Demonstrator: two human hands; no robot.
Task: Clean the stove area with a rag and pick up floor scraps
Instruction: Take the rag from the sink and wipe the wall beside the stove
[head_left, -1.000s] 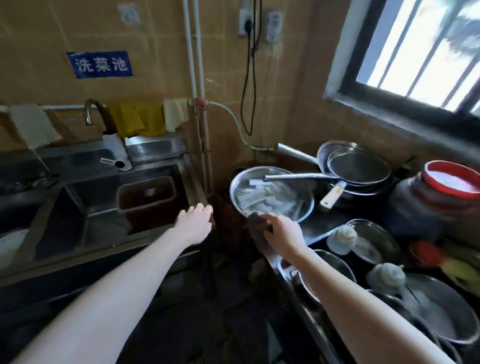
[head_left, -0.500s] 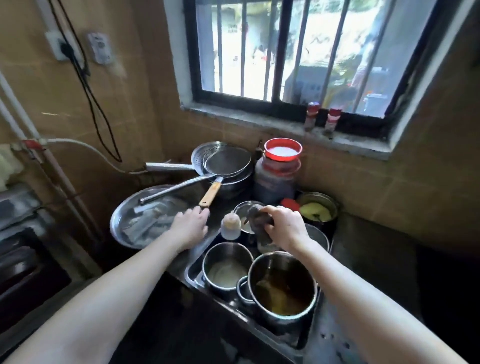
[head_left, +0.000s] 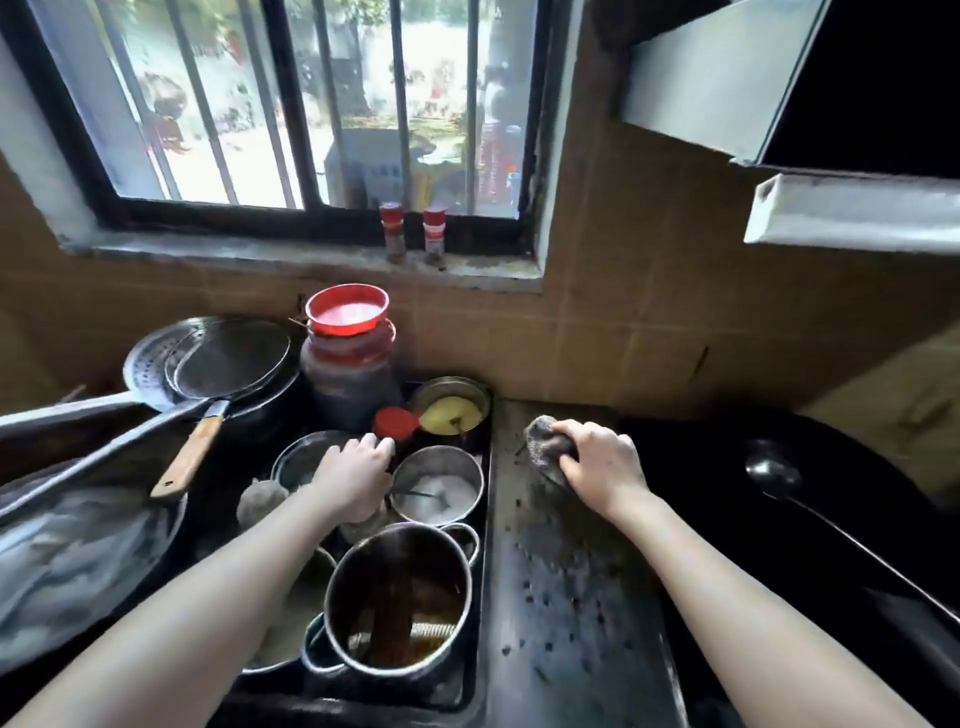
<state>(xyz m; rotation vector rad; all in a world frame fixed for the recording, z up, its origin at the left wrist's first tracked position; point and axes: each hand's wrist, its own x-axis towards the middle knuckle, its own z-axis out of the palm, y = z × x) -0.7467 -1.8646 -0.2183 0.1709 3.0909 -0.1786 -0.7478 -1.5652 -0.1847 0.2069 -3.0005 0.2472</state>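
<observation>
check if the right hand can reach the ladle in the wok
Probably yes: the ladle lies uncovered in the wok beside the right hand, nothing between, but that hand grips the rag.

right hand (head_left: 602, 467) grips a dark rag (head_left: 543, 447), pressed on the steel counter (head_left: 571, 613) with dark specks | left hand (head_left: 353, 478) lies with fingers forward over steel bowls in the black tray (head_left: 485, 525) | pot (head_left: 358, 566) of brown liquid at tray front | ladle (head_left: 769, 473) in dark wok (head_left: 717, 519), right side | red-lidded jar (head_left: 348, 358) behind tray

Dark crumpled rag (head_left: 545, 447) on speckled counter (head_left: 571, 597)
</observation>
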